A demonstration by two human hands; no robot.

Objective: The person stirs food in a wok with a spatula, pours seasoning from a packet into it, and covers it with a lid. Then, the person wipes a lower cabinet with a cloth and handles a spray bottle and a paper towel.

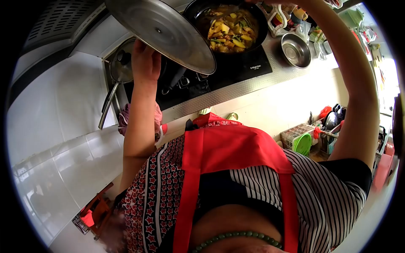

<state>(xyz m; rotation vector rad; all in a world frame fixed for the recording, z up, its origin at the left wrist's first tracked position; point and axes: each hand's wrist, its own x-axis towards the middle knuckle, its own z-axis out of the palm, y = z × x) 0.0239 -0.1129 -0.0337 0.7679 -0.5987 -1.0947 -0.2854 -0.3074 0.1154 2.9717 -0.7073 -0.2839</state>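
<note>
A large round metal lid (pixel 173 36) is raised and tilted at the left of the wok (pixel 262 31), its inner face toward me. My left hand (pixel 145 61) is closed behind the lid's lower edge and holds it up. Yellow and green pieces of food (pixel 232 31) lie in brown liquid in the dark wok on the stove. My right hand (pixel 278 2) is above the wok at the top edge of the view, mostly cut off; its fingers and anything in them cannot be made out.
The black stove (pixel 249 67) has a lidded pan (pixel 122 71) at its left, its handle pointing toward me. A steel bowl (pixel 296 50) stands on the metal counter at the right. Below are a plastic basket (pixel 291 134) and a green basin (pixel 302 144). Tiled wall at left.
</note>
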